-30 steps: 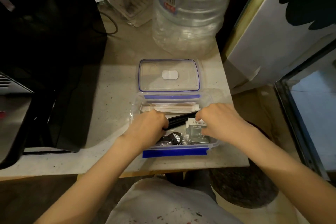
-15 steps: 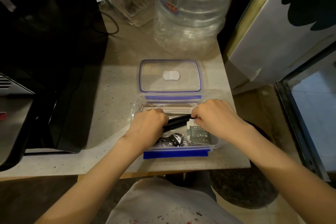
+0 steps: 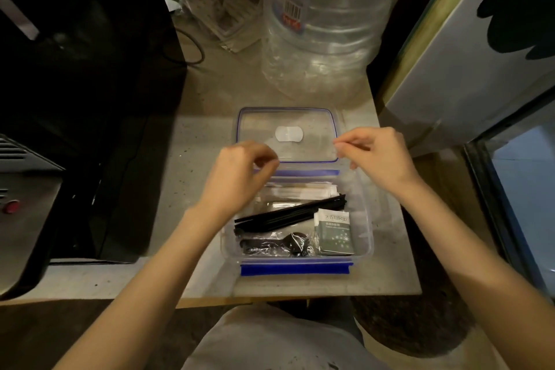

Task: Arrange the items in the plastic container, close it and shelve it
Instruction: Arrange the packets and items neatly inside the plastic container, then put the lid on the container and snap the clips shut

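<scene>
A clear plastic container (image 3: 365, 237) with blue clips sits open near the table's front edge. Inside lie black straws (image 3: 288, 215), wrapped black cutlery (image 3: 274, 245), a green-and-white sachet (image 3: 335, 233) and pale paper packets (image 3: 300, 191) along the far wall. Its clear lid (image 3: 288, 120) with a blue seal lies flat just behind it. My left hand (image 3: 237, 177) hovers over the container's far left corner, fingers loosely curled, holding nothing. My right hand (image 3: 375, 155) is at the lid's near right corner, thumb and fingertips pinched close to its edge; contact is unclear.
A large clear water bottle (image 3: 321, 24) stands behind the lid. A black appliance (image 3: 75, 99) fills the left side of the table (image 3: 198, 141). Cables and a power strip (image 3: 222, 12) lie at the back. A white panel (image 3: 468, 48) stands to the right.
Both hands have lifted out of the container and moved away from me toward the lid. The straws and sachet they were pressing now lie uncovered inside.
</scene>
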### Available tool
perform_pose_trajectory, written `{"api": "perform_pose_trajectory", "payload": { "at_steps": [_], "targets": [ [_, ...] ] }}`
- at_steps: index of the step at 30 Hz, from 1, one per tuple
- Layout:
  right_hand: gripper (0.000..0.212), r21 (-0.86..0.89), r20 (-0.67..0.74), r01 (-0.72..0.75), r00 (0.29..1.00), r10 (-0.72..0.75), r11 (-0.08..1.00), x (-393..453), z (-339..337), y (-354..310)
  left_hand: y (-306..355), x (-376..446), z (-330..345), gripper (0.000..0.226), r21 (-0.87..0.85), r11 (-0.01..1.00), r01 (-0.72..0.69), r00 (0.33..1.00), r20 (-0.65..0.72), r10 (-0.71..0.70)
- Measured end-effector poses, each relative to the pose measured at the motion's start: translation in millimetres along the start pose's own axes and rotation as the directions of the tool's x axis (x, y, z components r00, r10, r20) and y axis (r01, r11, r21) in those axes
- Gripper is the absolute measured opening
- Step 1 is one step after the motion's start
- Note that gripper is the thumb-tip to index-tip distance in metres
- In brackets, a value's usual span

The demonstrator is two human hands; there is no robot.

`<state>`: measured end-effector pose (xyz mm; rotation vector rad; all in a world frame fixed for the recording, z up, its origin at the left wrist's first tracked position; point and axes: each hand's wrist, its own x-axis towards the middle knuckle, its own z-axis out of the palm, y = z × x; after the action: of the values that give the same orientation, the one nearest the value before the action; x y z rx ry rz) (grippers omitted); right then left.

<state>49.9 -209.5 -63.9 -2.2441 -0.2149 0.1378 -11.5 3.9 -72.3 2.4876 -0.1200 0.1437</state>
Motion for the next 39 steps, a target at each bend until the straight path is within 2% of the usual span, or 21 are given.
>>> {"api": "perform_pose_trajectory", "payload": {
  "at_steps": [3, 7, 9, 11, 12, 15, 19, 24, 26, 30, 32, 34, 35, 37, 39],
  "targets": [
    [0.012, 0.051, 0.012, -0.087, 0.996, 0.086, 0.995, 17.5, 5.3, 16.9, -13.1, 22.9, 0.1, 0.022, -0.079, 0.982, 0.172, 0.984, -0.041, -0.176],
    [0.022, -0.037, -0.044, -0.202, 0.979, 0.201, 0.979, 37.3, 13.5, 37.1, -44.2, 51.3, 13.8, 0.038, -0.086, 0.868, 0.49, 0.868, -0.04, -0.494],
    [0.035, -0.112, -0.049, -0.279, 0.96, 0.275, 0.954, 47.6, 19.4, 43.2, -53.8, 60.8, 20.0, 0.041, -0.077, 0.828, 0.556, 0.828, -0.045, -0.559],
    [0.044, -0.159, -0.05, -0.337, 0.941, 0.334, 0.928, 55.6, 25.9, 47.3, -58.1, 65.9, 25.8, 0.03, -0.064, 0.804, 0.592, 0.804, -0.019, -0.594],
    [0.043, -0.163, -0.054, -0.355, 0.935, 0.351, 0.921, 58.7, 28.8, 48.9, -59.7, 67.1, 28.1, 0.023, -0.063, 0.801, 0.596, 0.802, -0.016, -0.598],
    [0.023, -0.187, -0.099, -0.346, 0.938, 0.333, 0.919, 63.1, 36.7, 50.6, -59.5, 68.0, 29.6, 0.016, -0.13, 0.776, 0.618, 0.778, -0.043, -0.627],
    [0.016, -0.261, -0.131, -0.325, 0.945, 0.3, 0.909, 64.4, 36.8, 48.3, -59.6, 66.5, 28.5, 0.022, -0.229, 0.758, 0.611, 0.758, -0.106, -0.643],
    [0.023, -0.196, -0.249, -0.254, 0.947, 0.203, 0.947, 48.9, 22.4, 30.8, -54.1, 56.4, 22.4, 0.023, -0.289, 0.793, 0.535, 0.743, -0.286, -0.605],
    [0.024, -0.189, -0.312, -0.199, 0.941, 0.133, 0.962, 38.2, 18.7, 23.3, -50.2, 50.4, 17.4, 0.03, -0.278, 0.844, 0.458, 0.765, -0.361, -0.534],
    [0.016, -0.04, -0.473, -0.115, 0.877, 0.083, 0.993, 17.1, 16.8, 13.3, -31.4, 36.6, 3.2, 0.034, -0.331, 0.869, 0.368, 0.801, -0.361, -0.477],
    [0.011, 0.127, -0.478, -0.055, 0.871, 0.11, 0.99, 4.9, 17.2, 11.1, -19.9, 27.7, -5.7, 0.025, -0.523, 0.801, 0.291, 0.788, -0.344, -0.511],
    [0.015, 0.257, -0.473, 0.002, 0.872, 0.124, 0.966, -7.2, 17.2, 9.5, -12.2, 19.2, -15.5, 0.024, -0.798, 0.572, 0.189, 0.75, -0.258, -0.609],
    [0.018, 0.278, -0.47, 0.018, 0.874, 0.119, 0.96, -14.8, 16.9, 9.1, -10.6, 13.4, -19.3, 0.028, -0.873, 0.465, 0.145, 0.737, -0.218, -0.64],
    [0.025, 0.374, -0.437, 0.033, 0.888, 0.145, 0.927, -28.5, 17.6, 9.6, -6.6, 0.3, -22.6, 0.032, -0.895, 0.426, 0.134, 0.738, -0.196, -0.645],
    [0.025, 0.596, -0.376, 0.018, 0.889, 0.26, 0.803, -40.6, 19.0, 9.2, -2.1, -14.0, -19.1, 0.027, -0.866, 0.472, 0.164, 0.735, -0.212, -0.645]
  ]
}}
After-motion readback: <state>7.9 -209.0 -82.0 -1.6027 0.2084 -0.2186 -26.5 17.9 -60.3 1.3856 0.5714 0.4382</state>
